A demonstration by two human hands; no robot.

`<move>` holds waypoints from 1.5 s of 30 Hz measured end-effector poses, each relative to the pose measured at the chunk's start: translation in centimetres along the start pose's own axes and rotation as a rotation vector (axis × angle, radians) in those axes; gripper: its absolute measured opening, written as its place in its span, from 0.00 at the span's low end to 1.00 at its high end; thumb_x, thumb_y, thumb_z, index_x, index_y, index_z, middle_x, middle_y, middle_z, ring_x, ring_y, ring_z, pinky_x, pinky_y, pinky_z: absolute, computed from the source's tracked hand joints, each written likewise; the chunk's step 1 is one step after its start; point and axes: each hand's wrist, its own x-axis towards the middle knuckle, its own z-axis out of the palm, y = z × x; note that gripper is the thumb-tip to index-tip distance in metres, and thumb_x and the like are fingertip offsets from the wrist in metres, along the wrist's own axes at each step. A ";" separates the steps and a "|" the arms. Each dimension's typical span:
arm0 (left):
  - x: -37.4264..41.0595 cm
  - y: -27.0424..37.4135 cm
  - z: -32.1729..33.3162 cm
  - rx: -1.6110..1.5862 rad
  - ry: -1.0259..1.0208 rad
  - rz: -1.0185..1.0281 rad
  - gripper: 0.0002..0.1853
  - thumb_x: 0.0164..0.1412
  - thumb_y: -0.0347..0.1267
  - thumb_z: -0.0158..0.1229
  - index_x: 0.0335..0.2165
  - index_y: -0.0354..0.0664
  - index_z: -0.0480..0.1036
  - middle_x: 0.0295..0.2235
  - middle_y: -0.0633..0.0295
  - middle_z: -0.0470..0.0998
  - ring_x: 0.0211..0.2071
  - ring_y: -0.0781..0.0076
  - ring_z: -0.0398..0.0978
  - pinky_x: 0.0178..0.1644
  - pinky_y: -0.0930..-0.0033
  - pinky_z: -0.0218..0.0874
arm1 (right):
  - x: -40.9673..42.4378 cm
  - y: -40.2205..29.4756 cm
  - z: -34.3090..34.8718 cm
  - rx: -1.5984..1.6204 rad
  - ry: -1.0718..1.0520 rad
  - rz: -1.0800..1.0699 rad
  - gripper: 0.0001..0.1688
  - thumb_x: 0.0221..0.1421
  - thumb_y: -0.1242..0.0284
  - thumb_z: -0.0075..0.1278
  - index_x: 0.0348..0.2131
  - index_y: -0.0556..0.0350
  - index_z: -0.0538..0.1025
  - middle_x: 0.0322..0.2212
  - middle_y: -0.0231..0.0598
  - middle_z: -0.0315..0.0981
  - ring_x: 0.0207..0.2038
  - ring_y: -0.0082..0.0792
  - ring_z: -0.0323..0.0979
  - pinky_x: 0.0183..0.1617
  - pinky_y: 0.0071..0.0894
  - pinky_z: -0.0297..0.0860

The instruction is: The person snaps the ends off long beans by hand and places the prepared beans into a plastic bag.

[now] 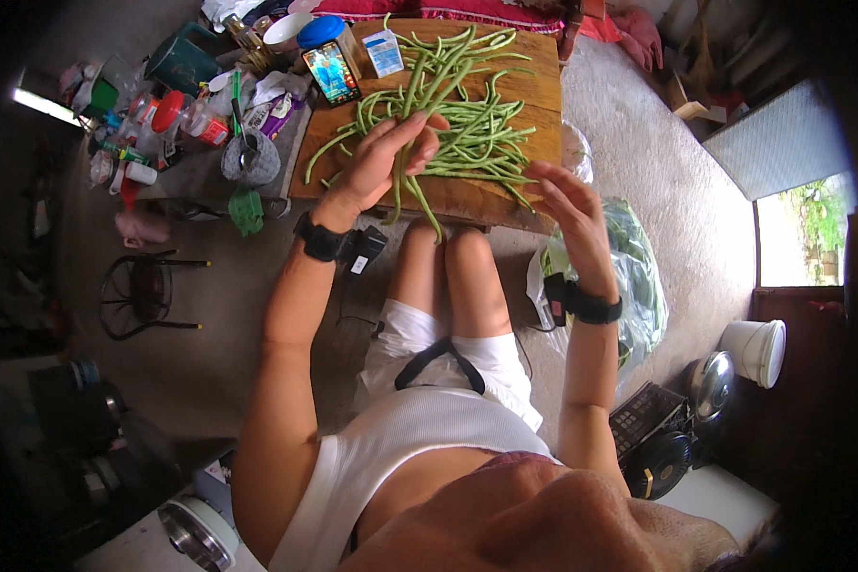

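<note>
My left hand (pixel 393 154) is closed around a bunch of long green yardlong beans (pixel 436 79), held above the wooden table. The bunch's upper part points away from me, and its lower ends hang below my palm. A loose pile of more beans (pixel 472 136) lies spread on the tabletop beneath and beyond that hand. My right hand (pixel 572 211) is at the table's right front corner, its fingertips beside the bean ends there. Whether those fingertips pinch a bean cannot be made out.
On the wooden table (pixel 543 71) stand a lit phone (pixel 331 73), a small carton (pixel 383 53) and a blue-lidded jar (pixel 322 32). A cluttered side table with jars (pixel 206 123) adjoins its left. A clear plastic bag of greens (pixel 636 272) sits on the floor at right.
</note>
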 end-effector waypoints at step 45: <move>24.2 -1.7 -6.1 1.487 0.308 0.418 0.23 0.66 0.44 0.42 0.44 0.35 0.68 0.30 0.49 0.76 0.34 0.53 0.75 0.36 0.56 0.63 | 0.3 4.3 2.4 0.252 0.056 0.089 0.16 0.58 0.73 0.49 0.46 0.56 0.73 0.34 0.23 0.73 0.32 0.13 0.65 0.37 0.13 0.61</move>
